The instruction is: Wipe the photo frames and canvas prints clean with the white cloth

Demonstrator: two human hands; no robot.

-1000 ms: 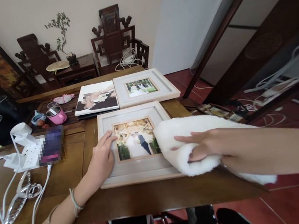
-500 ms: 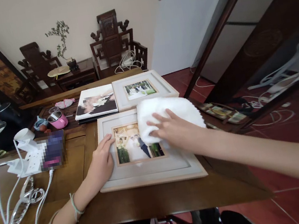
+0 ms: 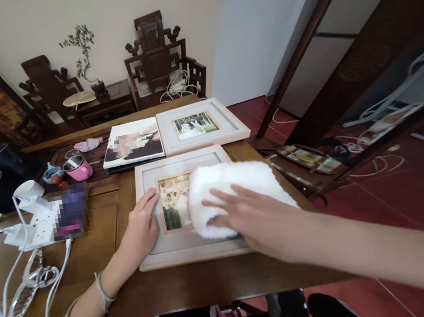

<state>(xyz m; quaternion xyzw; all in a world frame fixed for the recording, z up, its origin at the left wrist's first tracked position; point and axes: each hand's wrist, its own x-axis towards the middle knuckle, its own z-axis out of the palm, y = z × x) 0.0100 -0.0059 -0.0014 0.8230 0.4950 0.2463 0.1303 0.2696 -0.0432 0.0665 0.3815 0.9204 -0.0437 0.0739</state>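
Observation:
A light wooden picture frame [image 3: 200,253] with a wedding photo [image 3: 170,204] lies flat on the table in front of me. My left hand [image 3: 144,226] rests over its left side, fingers stretched out along the white border. My right hand [image 3: 246,212] presses a folded, fluffy white cloth [image 3: 235,173] onto the frame's right part, with spread fingers on top and the lower fingers curled into the cloth. The cloth covers the right half of the photo and the frame's right edge.
Behind lie a second framed photo [image 3: 228,132] and a white photo panel [image 3: 144,125]. To the left are a pink cup [image 3: 82,172], a power strip [image 3: 39,230] with cables, a blurred phone [image 3: 71,210] and a clear hair claw [image 3: 32,280]. A dark wooden stand [image 3: 293,62] rises at right.
My right hand has slid the white cloth toward me and slightly left, over more of the photo. The frame's far right corner has come into view. My left hand stays on the frame.

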